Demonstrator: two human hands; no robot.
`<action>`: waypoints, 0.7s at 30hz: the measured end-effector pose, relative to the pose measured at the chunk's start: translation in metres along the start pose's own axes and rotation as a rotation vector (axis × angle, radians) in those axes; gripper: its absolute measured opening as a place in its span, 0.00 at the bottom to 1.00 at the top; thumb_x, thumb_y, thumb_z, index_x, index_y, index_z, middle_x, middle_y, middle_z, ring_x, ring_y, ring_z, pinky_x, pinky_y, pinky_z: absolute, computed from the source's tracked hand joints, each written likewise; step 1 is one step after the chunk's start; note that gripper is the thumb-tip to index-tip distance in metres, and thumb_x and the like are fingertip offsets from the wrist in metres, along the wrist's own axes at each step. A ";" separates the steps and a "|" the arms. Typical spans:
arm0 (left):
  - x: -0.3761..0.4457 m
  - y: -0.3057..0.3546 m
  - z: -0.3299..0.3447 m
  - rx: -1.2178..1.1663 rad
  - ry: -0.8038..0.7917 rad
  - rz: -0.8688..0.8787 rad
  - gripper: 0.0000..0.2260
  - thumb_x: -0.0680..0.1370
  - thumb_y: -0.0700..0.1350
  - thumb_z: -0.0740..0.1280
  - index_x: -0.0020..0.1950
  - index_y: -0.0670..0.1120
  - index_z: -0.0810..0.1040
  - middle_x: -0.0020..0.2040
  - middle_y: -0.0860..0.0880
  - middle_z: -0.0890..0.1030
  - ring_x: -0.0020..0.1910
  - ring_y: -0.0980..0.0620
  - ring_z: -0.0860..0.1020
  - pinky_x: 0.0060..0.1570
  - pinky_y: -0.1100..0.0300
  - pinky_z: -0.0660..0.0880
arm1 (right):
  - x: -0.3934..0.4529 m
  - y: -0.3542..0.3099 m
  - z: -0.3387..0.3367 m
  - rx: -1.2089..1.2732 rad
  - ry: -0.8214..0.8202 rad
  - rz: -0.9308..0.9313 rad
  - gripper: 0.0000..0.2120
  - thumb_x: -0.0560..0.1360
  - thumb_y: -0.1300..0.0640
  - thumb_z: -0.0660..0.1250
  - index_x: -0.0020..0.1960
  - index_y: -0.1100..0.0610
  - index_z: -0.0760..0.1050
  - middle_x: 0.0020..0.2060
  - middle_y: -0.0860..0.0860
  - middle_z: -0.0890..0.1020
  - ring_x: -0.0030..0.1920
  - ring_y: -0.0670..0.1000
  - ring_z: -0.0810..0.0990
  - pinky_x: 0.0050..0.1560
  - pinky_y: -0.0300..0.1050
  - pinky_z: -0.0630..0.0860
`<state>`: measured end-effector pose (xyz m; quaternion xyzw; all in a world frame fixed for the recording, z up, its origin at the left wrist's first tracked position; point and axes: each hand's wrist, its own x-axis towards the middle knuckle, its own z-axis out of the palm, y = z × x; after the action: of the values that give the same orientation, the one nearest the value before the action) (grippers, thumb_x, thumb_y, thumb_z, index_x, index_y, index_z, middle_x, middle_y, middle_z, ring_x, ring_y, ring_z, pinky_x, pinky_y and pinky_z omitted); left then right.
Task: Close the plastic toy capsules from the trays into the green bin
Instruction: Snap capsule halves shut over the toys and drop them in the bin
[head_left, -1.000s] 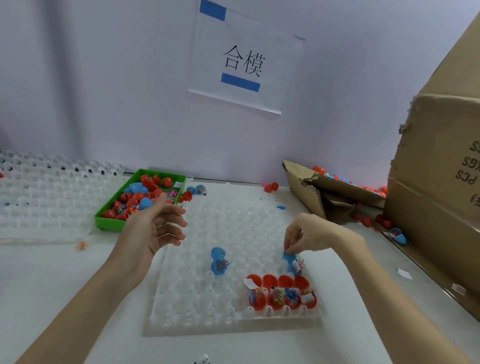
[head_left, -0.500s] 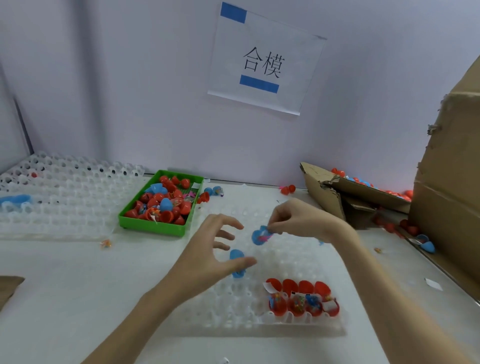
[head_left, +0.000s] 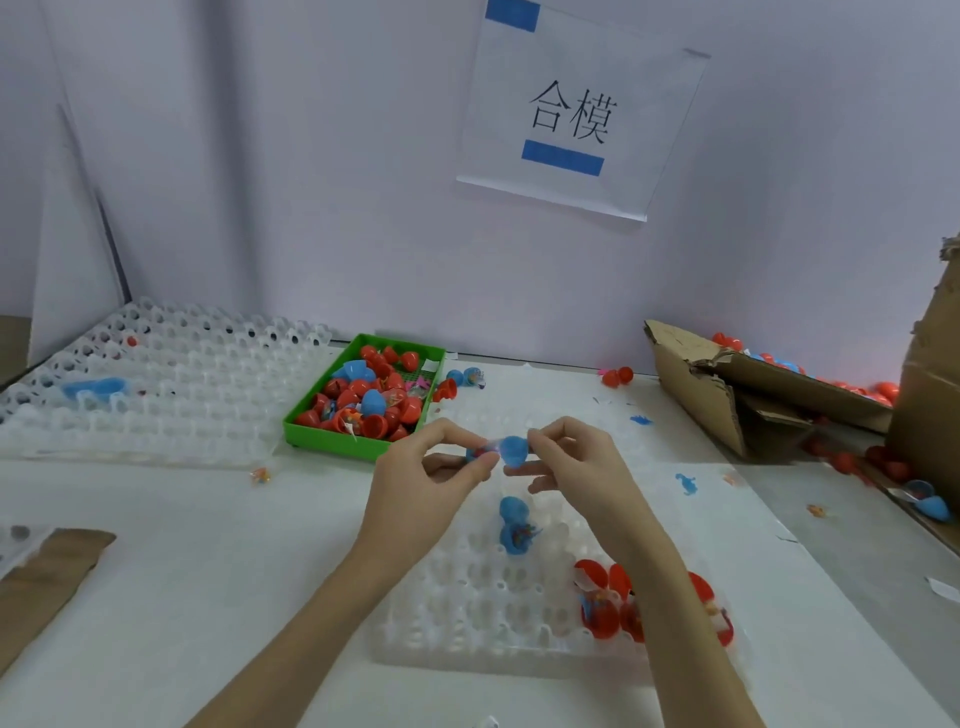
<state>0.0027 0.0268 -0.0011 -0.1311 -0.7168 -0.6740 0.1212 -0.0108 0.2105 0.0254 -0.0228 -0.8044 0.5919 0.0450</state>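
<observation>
Both hands raised above the far end of the clear tray (head_left: 467, 613), meeting in the middle. Left hand (head_left: 415, 488) pinches one side of a blue capsule (head_left: 511, 449) between thumb and fingertips; right hand (head_left: 576, 462) pinches the other side, its blue half facing the camera. The halves sit against each other (whether fully snapped together, cannot tell; the seam is blurred).

Below the hands, a second blue capsule (head_left: 514, 525) stands open in a tray pocket, small coloured bits inside. Open red capsules (head_left: 605, 603) cluster at the tray's near right corner, partly hidden by the right forearm.

Green bin (head_left: 332, 434) sits on the white tabletop (head_left: 182, 571) beyond the left hand, holding red and blue capsules. Stacked clear trays (head_left: 156, 395) lie left of the bin. Torn cardboard box (head_left: 727, 384) far right, loose capsules around it.
</observation>
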 end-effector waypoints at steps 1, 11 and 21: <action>0.001 0.000 -0.002 -0.011 -0.004 -0.015 0.04 0.76 0.42 0.78 0.48 0.49 0.85 0.47 0.55 0.88 0.44 0.53 0.87 0.49 0.62 0.82 | -0.003 0.000 0.001 0.054 0.011 -0.039 0.07 0.82 0.56 0.67 0.50 0.60 0.78 0.42 0.49 0.87 0.43 0.49 0.88 0.38 0.39 0.82; -0.001 -0.003 0.000 0.186 0.018 0.148 0.05 0.77 0.40 0.77 0.52 0.45 0.88 0.51 0.54 0.86 0.49 0.57 0.85 0.50 0.64 0.82 | -0.019 -0.001 0.013 0.061 -0.022 -0.305 0.08 0.76 0.57 0.76 0.54 0.55 0.85 0.46 0.45 0.88 0.49 0.46 0.87 0.49 0.35 0.80; 0.004 0.001 -0.006 0.248 -0.066 0.271 0.11 0.79 0.39 0.73 0.61 0.46 0.86 0.60 0.51 0.84 0.59 0.54 0.82 0.58 0.58 0.81 | -0.021 -0.004 0.019 0.087 0.093 -0.314 0.06 0.77 0.54 0.73 0.53 0.52 0.82 0.46 0.48 0.87 0.44 0.48 0.88 0.46 0.39 0.84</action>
<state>-0.0004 0.0207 0.0015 -0.2326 -0.7738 -0.5533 0.2026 0.0087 0.1892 0.0221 0.0778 -0.7687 0.6103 0.1750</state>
